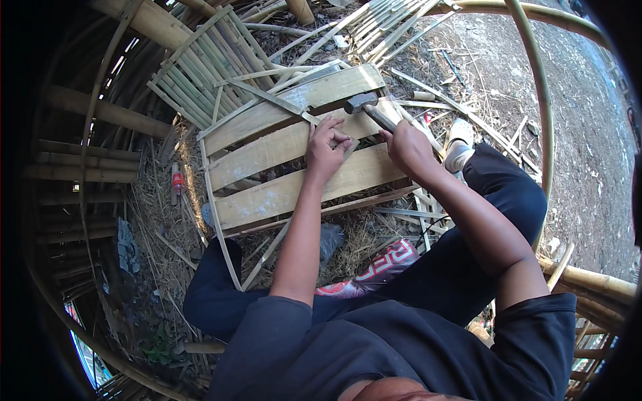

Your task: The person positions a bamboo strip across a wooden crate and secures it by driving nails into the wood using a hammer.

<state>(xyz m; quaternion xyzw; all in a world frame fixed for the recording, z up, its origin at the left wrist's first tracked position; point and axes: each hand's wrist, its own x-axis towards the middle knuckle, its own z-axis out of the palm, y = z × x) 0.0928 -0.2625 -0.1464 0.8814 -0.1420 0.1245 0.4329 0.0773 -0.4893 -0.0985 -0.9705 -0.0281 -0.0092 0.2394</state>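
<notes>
A low slatted wooden stand [267, 157] with wide pale boards lies in front of my crossed legs. My right hand [409, 150] is closed round the handle of a hammer [362, 102], whose dark metal head hangs over the far boards. Fingers bent, my left hand [328, 146] presses on a thin bamboo strip [274, 101] that runs slantwise across the boards. The strip comes out on both sides of that hand. Whether the fingertips also pinch a nail is too small to tell.
A bamboo slat panel [207, 67] leans behind the stand at far left, and more split bamboo strips [381, 30] lie beyond. A red-labelled bottle [177, 182] lies on the left in the litter. Bent bamboo poles [535, 87] rise at right.
</notes>
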